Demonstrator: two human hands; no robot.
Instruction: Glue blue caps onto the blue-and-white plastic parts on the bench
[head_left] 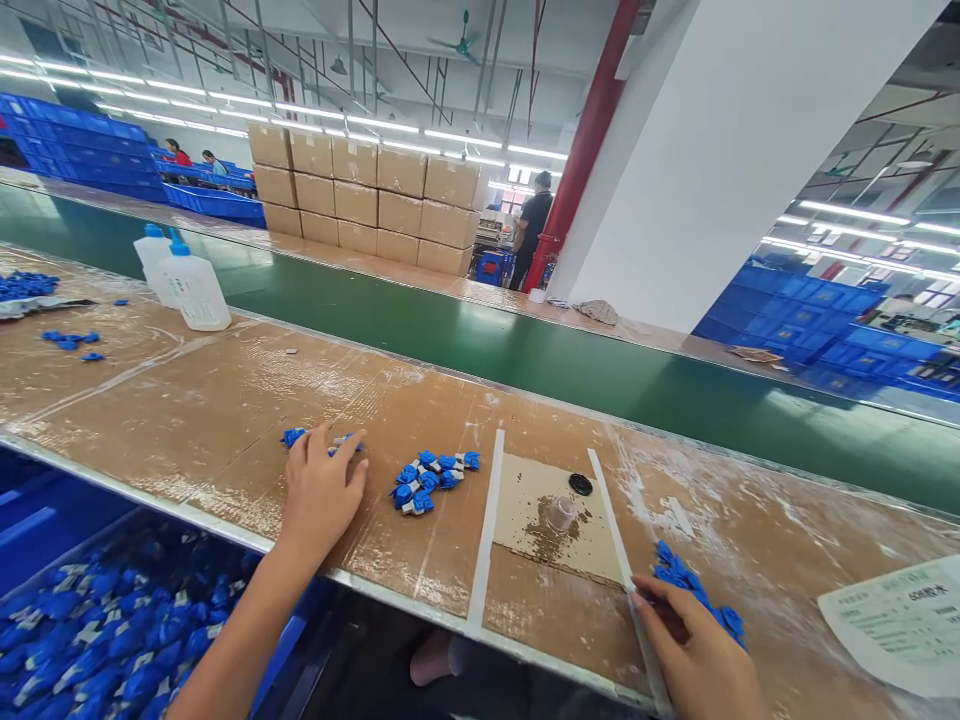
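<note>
Head view: at the far left of the brown bench (225,400), loose blue pieces (69,341) lay near two white bottles (196,290) with blue tops. Below the bench's near edge, at the left, a blue bin (26,540) held many blue-and-white parts (112,625).

Next came the left hand (324,493), palm down, its thumb set wide of the forefinger; a few blue clips (292,437) lay just beyond its fingers, and whether any fingertip touched them could not be told. To its right sat a small cluster (425,482) of blue and white clips.

Between two white strips (486,540), a pale board (514,520), wet in spots, bore a small clear cup (560,514) and, farther back, a black disc (580,484). The right hand (701,645) was at the right strip's near part, thumb and forefinger narrowly apart; whether they pinched anything was unclear. More blue parts (682,572) lay just beyond it, and a white labelled container (907,625) stood out at the far right.
</note>
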